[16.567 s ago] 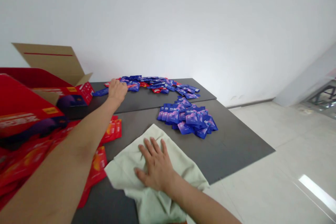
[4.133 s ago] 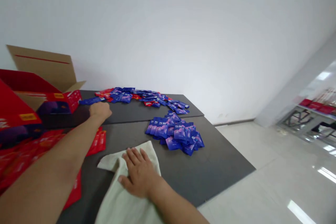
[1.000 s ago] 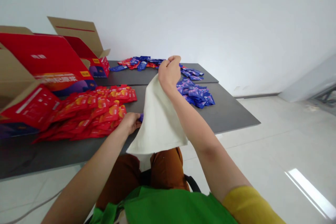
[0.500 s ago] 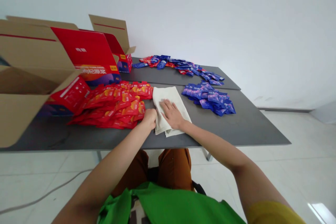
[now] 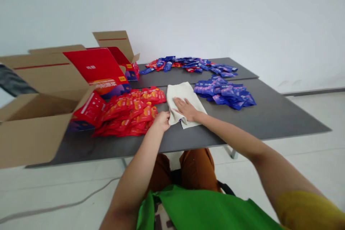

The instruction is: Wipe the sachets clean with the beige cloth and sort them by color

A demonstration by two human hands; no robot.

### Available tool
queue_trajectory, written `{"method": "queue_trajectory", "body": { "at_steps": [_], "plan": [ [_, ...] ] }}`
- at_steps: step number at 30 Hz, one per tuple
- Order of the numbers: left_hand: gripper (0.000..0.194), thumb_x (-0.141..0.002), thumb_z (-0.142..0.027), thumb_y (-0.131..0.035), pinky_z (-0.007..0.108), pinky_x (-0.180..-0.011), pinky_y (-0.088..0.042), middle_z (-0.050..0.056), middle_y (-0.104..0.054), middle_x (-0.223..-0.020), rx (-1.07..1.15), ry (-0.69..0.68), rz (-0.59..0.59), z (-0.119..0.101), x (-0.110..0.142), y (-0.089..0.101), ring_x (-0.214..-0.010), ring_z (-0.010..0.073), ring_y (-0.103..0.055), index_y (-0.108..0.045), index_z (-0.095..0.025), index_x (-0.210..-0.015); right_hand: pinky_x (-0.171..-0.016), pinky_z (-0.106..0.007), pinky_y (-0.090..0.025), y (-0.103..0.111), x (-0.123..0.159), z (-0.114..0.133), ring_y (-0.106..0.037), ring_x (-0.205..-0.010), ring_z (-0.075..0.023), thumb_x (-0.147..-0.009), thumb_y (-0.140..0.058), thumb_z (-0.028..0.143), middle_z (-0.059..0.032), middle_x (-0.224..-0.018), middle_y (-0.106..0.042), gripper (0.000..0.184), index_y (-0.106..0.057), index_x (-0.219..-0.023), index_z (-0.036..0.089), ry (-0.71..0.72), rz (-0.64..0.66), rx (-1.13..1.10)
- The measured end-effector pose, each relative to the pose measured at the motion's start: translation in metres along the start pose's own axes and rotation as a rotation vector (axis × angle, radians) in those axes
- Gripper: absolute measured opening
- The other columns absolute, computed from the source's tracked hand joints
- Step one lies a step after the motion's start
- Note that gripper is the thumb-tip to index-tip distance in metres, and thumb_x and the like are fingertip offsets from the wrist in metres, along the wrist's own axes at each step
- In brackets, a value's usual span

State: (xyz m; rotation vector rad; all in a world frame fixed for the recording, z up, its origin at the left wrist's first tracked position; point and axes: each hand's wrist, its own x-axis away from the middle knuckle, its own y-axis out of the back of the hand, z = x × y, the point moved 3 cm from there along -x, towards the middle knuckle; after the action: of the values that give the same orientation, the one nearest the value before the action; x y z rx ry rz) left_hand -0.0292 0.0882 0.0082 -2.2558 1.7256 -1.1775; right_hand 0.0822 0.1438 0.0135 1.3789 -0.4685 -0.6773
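Observation:
A folded cream cloth (image 5: 185, 95) lies on the dark grey table (image 5: 280, 122), between two heaps of sachets. My right hand (image 5: 186, 109) rests flat on top of it, fingers spread. My left hand (image 5: 161, 121) curls at the cloth's left edge and seems to grip the fold. Just left of that hand lies a heap of red sachets (image 5: 129, 111). To the right of the cloth sits a heap of blue sachets (image 5: 223, 95), apart from both hands. A looser band of blue and red sachets (image 5: 188, 65) runs along the far side of the table.
An open cardboard carton (image 5: 35, 115) stands at the table's left end, with a red printed box (image 5: 93, 66) and a further open box (image 5: 129, 66) behind it. The near table edge runs above my lap. A cable (image 5: 81, 201) lies on the pale floor.
The cloth no longer hangs from my right hand; it lies folded on the table under both hands. The view has shifted slightly, and the hands have stayed on the cloth over the latest moments.

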Motion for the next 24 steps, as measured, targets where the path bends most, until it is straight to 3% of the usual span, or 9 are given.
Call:
{"method": "queue_trajectory", "body": {
  "at_steps": [4, 8, 14, 17, 21, 24],
  "plan": [
    [0.033, -0.075, -0.004, -0.052, 0.033, -0.075, -0.058, 0.014, -0.073, -0.089, -0.028, -0.001, -0.057, -0.001, -0.004, 0.004, -0.082, 0.0222, -0.070, -0.066, -0.007, -0.105, -0.118, -0.049, -0.011, -0.007, 0.016, 0.017, -0.009, -0.148, -0.0294, -0.098, -0.029, 0.054, -0.0244, -0.157, -0.013, 0.081, -0.009, -0.152, -0.003, 0.123, -0.057, -0.096],
    [0.030, -0.074, -0.004, -0.055, 0.032, -0.077, -0.058, 0.014, -0.073, -0.090, -0.048, -0.028, 0.060, 0.006, 0.003, 0.003, -0.085, 0.0227, -0.070, -0.068, -0.008, -0.101, -0.118, -0.047, -0.012, -0.006, 0.022, 0.012, -0.005, -0.148, -0.0266, -0.098, -0.030, 0.053, -0.0222, -0.158, -0.008, 0.080, -0.007, -0.152, -0.002, 0.201, -0.093, -0.138],
    [0.035, -0.070, 0.007, -0.048, 0.035, -0.081, -0.059, 0.010, -0.073, -0.083, -0.166, 0.006, 0.109, 0.006, 0.015, 0.002, -0.081, 0.0195, -0.070, -0.066, -0.008, -0.095, -0.118, -0.040, -0.014, -0.006, -0.005, -0.012, -0.020, -0.146, -0.0248, -0.102, -0.026, 0.046, -0.0234, -0.155, -0.025, 0.069, -0.022, -0.148, -0.005, 0.023, -0.050, -0.075],
    [0.040, -0.072, 0.007, -0.044, 0.033, -0.079, -0.059, 0.006, -0.072, -0.078, -0.132, -0.037, 0.013, 0.005, 0.014, 0.001, -0.079, 0.0181, -0.071, -0.066, -0.010, -0.101, -0.118, -0.042, -0.017, -0.007, -0.003, -0.001, -0.020, -0.146, -0.0275, -0.101, -0.027, 0.051, -0.0240, -0.155, -0.025, 0.073, -0.022, -0.148, -0.004, -0.012, -0.062, -0.063],
    [0.033, -0.078, -0.004, -0.052, 0.031, -0.073, -0.060, 0.008, -0.073, -0.084, -0.062, -0.051, -0.081, 0.008, 0.009, 0.003, -0.081, 0.0207, -0.071, -0.065, -0.012, -0.108, -0.119, -0.044, -0.014, -0.010, 0.014, 0.032, -0.018, -0.146, -0.0271, -0.099, -0.028, 0.055, -0.0247, -0.154, -0.027, 0.077, -0.021, -0.149, -0.002, 0.202, -0.170, -0.112],
    [0.030, -0.077, -0.007, -0.057, 0.030, -0.073, -0.060, 0.009, -0.074, -0.089, -0.020, -0.059, -0.070, 0.009, 0.006, 0.005, -0.083, 0.0210, -0.071, -0.066, -0.011, -0.105, -0.119, -0.045, -0.014, -0.011, 0.015, 0.031, -0.020, -0.146, -0.0286, -0.096, -0.031, 0.061, -0.0253, -0.154, -0.026, 0.083, -0.022, -0.149, -0.003, 0.311, -0.162, -0.146]
  ]
}}
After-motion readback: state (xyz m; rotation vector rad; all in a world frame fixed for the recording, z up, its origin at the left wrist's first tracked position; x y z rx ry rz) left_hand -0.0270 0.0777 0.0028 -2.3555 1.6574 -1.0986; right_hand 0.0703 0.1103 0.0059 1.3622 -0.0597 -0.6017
